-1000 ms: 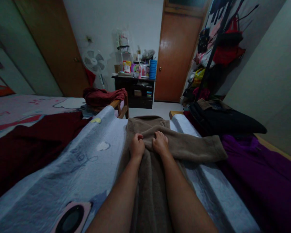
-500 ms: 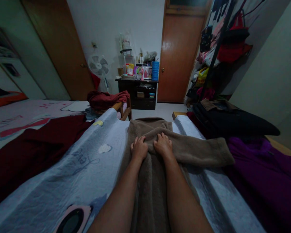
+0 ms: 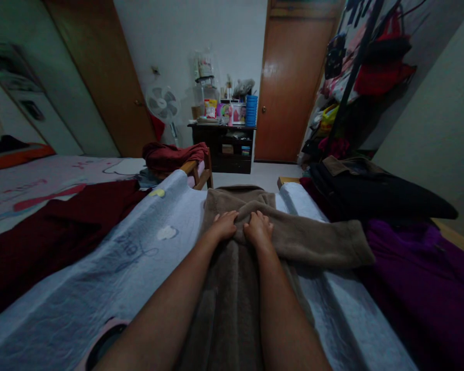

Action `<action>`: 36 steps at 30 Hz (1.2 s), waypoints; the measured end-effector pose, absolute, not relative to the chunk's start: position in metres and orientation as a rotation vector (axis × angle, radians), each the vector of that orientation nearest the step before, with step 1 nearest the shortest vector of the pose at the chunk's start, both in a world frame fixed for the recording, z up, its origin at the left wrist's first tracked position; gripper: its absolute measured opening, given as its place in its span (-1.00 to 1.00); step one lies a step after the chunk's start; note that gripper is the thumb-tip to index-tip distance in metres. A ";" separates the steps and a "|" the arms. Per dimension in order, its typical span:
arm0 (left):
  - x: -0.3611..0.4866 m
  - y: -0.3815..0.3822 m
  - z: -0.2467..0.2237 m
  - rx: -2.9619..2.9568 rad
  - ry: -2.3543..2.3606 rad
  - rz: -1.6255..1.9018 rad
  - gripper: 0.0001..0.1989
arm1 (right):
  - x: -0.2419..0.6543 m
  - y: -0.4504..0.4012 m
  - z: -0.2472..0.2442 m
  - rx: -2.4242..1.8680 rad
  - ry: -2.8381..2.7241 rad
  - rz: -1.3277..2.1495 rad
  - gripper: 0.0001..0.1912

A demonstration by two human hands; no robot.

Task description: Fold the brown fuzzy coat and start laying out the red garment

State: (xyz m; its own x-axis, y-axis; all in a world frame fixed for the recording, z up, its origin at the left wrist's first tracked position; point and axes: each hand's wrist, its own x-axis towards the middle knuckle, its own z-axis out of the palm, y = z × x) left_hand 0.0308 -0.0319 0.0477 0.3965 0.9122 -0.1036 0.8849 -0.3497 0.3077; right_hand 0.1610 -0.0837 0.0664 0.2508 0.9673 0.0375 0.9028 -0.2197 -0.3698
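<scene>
Beneath both hands (image 3: 226, 225) (image 3: 259, 229), brown cloth (image 3: 235, 293) lies partly hidden.

We mark solid brown fleecy long-sleeved garment (image 3: 235, 288); pale blue-grey cloth sheet (image 3: 139, 268), yellow and white patches, darker lettering; plain purple fabric garment (image 3: 421, 278); plain dark-red cloth garment (image 3: 62, 232); pale bedspread (image 3: 62, 172), pink lettering; black folded clothing (image 3: 390, 193).

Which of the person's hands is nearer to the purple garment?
Right. The right hand rests on the brown garment, to the left of the purple garment in the picture; the left hand, also on the brown garment, lies farther left.
</scene>
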 end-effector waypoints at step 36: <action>0.066 0.040 0.047 2.662 1.683 0.377 -0.74 | 0.157 -0.085 0.069 -2.269 -1.726 0.271 -0.60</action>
